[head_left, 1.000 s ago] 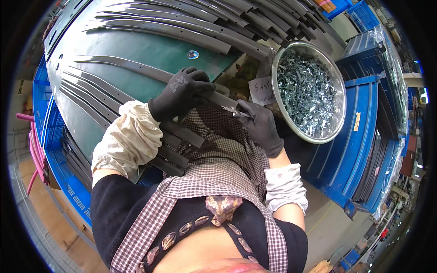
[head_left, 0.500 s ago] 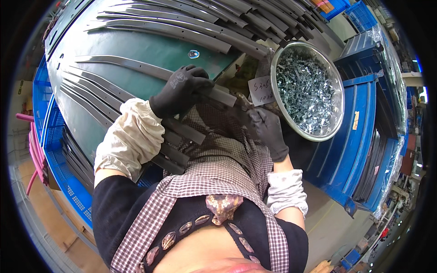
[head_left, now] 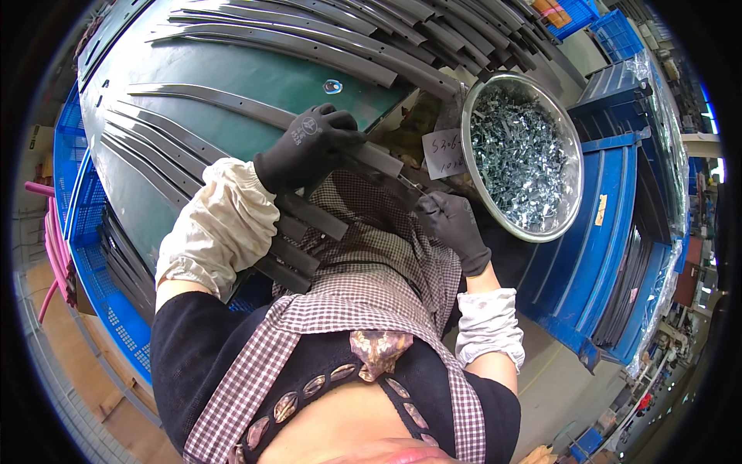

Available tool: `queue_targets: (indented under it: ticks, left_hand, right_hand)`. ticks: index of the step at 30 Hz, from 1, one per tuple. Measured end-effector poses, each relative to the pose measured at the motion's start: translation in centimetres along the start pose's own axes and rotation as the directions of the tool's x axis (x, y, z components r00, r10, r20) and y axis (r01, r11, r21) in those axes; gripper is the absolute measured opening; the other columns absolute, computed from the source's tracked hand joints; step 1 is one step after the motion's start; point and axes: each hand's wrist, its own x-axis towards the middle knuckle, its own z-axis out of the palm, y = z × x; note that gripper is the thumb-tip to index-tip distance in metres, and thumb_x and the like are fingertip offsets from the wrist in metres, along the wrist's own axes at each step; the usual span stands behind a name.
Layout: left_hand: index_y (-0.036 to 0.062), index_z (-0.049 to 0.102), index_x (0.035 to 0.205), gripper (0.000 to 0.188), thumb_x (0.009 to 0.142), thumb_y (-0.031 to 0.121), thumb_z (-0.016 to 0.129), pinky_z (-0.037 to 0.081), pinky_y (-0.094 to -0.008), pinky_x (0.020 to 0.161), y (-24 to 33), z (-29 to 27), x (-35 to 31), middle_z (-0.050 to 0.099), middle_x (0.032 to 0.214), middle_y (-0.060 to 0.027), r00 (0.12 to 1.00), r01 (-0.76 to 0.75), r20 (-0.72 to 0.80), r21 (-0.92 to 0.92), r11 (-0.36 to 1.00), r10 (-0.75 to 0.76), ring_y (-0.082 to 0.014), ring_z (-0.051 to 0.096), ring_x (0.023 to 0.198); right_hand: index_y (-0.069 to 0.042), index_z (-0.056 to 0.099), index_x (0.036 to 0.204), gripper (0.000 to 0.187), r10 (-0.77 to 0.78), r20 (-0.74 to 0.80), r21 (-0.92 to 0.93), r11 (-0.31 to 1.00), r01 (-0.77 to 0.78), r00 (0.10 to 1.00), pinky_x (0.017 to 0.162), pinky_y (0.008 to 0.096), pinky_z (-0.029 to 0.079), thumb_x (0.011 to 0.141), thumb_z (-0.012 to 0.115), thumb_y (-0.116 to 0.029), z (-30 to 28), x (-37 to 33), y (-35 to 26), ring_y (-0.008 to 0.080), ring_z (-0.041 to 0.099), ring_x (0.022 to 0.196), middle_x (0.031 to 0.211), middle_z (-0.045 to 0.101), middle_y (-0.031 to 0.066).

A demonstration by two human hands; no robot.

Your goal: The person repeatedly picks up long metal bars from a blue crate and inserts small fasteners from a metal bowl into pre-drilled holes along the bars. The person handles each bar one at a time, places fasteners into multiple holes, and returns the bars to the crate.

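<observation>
My left hand [head_left: 313, 147], in a black glove, is closed around a long dark grey strip [head_left: 209, 103] near its right end. The strip lies across the green table, and its end [head_left: 379, 161] sticks out past my fingers over the table's edge. Just right of that end is my right hand [head_left: 457, 228], also black-gloved, with its fingers pinched together. A thin shiny metal piece [head_left: 410, 184] shows between these fingertips and the strip end. Its kind cannot be made out. Several similar strips [head_left: 166, 158] lie under my left forearm, their ends over my lap.
A round metal bowl [head_left: 466, 147] full of small shiny metal clips [head_left: 522, 158] stands to the right. More strips [head_left: 325, 50] are piled at the far side of the green table [head_left: 255, 73]. Blue bins [head_left: 583, 232] stand at right, and a blue crate [head_left: 100, 263] at left.
My right hand has shifted slightly down and left, and the thin metal piece at its fingertips now shows more clearly. My left hand keeps its hold on the strip.
</observation>
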Motion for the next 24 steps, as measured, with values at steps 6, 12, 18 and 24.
queue_targets:
  ticks: [6, 12, 18, 24]
  left_hand:
    - [0.0152, 0.073, 0.112, 0.047, 0.067, 0.022, 0.083, 0.049, -0.0421, 0.084, 0.2, 0.0, 0.1, 0.065, 0.099, -0.0045, 1.0, -0.007, -0.008, 0.03, 1.0, 0.007, -0.0289, 0.058, 0.092]
    - [0.0148, 0.073, 0.111, 0.043, 0.069, 0.019, 0.082, 0.049, -0.0409, 0.083, 0.5, -0.7, 0.3, 0.064, 0.098, -0.0048, 0.999, -0.004, 0.05, 0.035, 0.999, 0.002, -0.0288, 0.058, 0.092]
    - [0.0095, 0.073, 0.104, 0.028, 0.076, 0.014, 0.078, 0.051, -0.0387, 0.079, 0.4, -0.9, 0.1, 0.064, 0.093, -0.0068, 0.999, 0.02, -0.024, -0.045, 0.999, -0.022, -0.0272, 0.062, 0.092]
    - [0.0007, 0.069, 0.091, 0.021, 0.094, 0.021, 0.065, 0.051, -0.0371, 0.069, -8.5, -6.1, -7.1, 0.064, 0.082, -0.0129, 0.77, 0.594, -0.071, -0.28, 0.754, -0.634, -0.0271, 0.065, 0.072]
  right_hand:
    - [-0.003, 0.064, 0.089, 0.022, -0.139, -0.06, -0.243, 0.963, 0.121, 0.988, 0.06, 0.0408, 0.049, 0.095, 0.062, -0.024, 0.3, 1.0, -0.9, 0.0332, 0.065, 0.068, 0.073, 0.063, 0.0148]
    - [-0.007, 0.066, 0.085, 0.016, -0.303, -0.023, -0.58, 0.78, 0.234, 0.953, 0.059, 0.043, 0.051, 0.094, 0.063, -0.02, -0.3, 2.1, -3.4, 0.0341, 0.067, 0.068, 0.076, 0.067, 0.0138]
    - [-0.007, 0.063, 0.081, 0.018, -0.304, -0.185, -0.478, 0.859, 0.184, 0.935, 0.057, 0.0397, 0.051, 0.093, 0.065, -0.021, -2.9, -0.4, -0.9, 0.0266, 0.065, 0.06, 0.068, 0.063, 0.0104]
    - [-0.005, 0.069, 0.095, 0.023, 0.067, -0.445, -0.368, 0.896, -0.25, 0.893, 0.067, 0.042, 0.05, 0.094, 0.067, -0.027, -10.5, -1.7, 5.0, 0.0317, 0.067, 0.075, 0.083, 0.069, 0.0151]
